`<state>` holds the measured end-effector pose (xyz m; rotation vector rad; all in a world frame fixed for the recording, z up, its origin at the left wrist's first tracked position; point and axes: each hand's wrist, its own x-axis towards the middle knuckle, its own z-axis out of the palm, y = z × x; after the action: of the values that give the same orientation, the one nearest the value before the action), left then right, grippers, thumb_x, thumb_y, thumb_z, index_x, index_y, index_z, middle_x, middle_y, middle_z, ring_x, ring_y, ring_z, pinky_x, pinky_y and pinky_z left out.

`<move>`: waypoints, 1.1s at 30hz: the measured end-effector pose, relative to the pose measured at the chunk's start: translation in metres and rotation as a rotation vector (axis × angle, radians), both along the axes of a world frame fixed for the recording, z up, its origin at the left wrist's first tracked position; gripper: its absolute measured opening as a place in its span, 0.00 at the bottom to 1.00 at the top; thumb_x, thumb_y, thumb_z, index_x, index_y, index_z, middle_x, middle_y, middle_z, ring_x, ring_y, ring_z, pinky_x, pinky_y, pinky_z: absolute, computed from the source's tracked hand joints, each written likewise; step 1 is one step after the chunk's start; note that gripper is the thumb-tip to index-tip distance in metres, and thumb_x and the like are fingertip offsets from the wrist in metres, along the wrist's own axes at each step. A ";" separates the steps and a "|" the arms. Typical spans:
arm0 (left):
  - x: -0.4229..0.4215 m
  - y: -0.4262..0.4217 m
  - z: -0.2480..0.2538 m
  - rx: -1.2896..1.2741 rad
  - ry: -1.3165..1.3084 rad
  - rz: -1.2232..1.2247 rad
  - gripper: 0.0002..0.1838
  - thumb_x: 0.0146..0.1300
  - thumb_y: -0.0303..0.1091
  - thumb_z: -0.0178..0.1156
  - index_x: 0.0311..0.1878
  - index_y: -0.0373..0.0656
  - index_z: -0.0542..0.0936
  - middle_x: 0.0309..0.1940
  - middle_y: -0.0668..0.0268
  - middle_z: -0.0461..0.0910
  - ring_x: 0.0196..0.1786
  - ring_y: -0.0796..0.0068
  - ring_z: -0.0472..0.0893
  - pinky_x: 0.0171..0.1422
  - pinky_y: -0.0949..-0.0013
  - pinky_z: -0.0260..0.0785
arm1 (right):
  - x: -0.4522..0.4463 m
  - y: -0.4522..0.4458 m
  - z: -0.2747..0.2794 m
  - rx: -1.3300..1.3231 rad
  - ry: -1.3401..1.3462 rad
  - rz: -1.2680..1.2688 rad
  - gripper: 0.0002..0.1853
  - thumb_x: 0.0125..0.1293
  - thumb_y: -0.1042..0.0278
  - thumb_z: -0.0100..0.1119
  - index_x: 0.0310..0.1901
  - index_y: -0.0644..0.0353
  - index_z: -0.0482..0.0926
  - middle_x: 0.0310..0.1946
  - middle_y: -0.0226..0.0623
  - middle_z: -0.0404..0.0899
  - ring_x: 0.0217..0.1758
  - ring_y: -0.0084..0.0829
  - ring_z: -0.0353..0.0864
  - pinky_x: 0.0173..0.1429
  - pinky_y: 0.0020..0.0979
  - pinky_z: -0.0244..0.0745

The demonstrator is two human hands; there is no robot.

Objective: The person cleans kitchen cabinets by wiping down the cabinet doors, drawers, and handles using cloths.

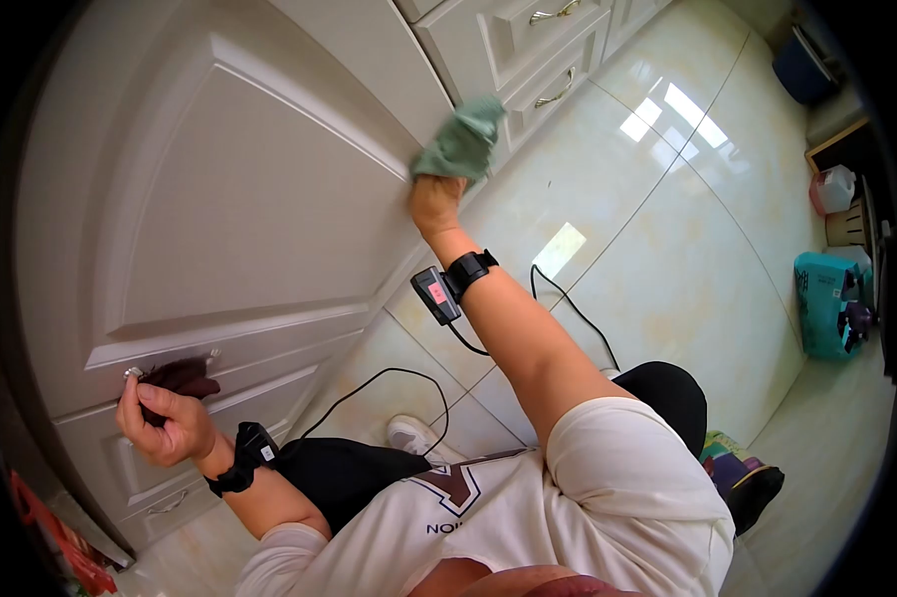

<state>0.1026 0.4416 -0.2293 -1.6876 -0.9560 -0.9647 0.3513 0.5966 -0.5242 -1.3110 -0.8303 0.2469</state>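
Note:
My right hand (436,202) grips a green cloth (460,144), bunched up against the edge of a pale cabinet door (259,199). Its fingers are mostly hidden by the cloth. Lower left, my left hand (170,430) is closed at one end of the door handle (133,373), thumb and forefinger near the metal. A dark brown cloth (182,378) hangs at this handle, beside the fingers and covering most of the bar. Whether the left fingers also pinch that cloth, I cannot tell.
Drawers with metal handles (555,90) continue the cabinet row. Glossy tiles (657,229) cover the floor. At the right stand a teal bag (821,303), a pinkish jug (832,189) and a blue bin (804,68). A black cable (578,310) trails from the wrist devices.

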 end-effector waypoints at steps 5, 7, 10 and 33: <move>0.002 -0.001 0.000 -0.014 0.007 -0.001 0.06 0.68 0.26 0.56 0.42 0.34 0.80 0.33 0.60 0.82 0.31 0.65 0.80 0.34 0.69 0.73 | -0.007 -0.004 -0.026 -0.056 0.885 0.042 0.27 0.72 0.59 0.44 0.68 0.65 0.59 0.71 0.51 0.52 0.74 0.46 0.50 0.76 0.39 0.44; 0.001 -0.001 0.000 -0.022 0.023 0.021 0.06 0.67 0.25 0.56 0.42 0.33 0.79 0.33 0.58 0.82 0.31 0.64 0.80 0.34 0.69 0.73 | 0.000 -0.009 0.019 0.025 1.312 0.127 0.26 0.74 0.58 0.41 0.67 0.65 0.59 0.70 0.50 0.52 0.74 0.45 0.49 0.76 0.38 0.43; -0.001 0.000 0.000 -0.023 0.035 0.025 0.06 0.67 0.25 0.55 0.42 0.34 0.79 0.32 0.58 0.82 0.30 0.64 0.80 0.33 0.69 0.73 | -0.020 -0.033 0.092 0.007 0.523 0.197 0.23 0.74 0.58 0.43 0.64 0.63 0.61 0.69 0.48 0.54 0.74 0.41 0.48 0.76 0.39 0.40; -0.010 -0.001 -0.002 -0.182 0.191 -0.132 0.09 0.57 0.21 0.61 0.42 0.39 0.79 0.32 0.62 0.80 0.33 0.63 0.80 0.37 0.64 0.74 | 0.026 -0.005 0.063 0.125 1.034 0.261 0.25 0.74 0.55 0.38 0.62 0.66 0.60 0.69 0.38 0.56 0.67 0.34 0.61 0.71 0.37 0.57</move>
<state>0.0929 0.4408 -0.2317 -1.9777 -0.8337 -0.8032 0.3773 0.5916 -0.4608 -0.7764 -0.1132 0.9644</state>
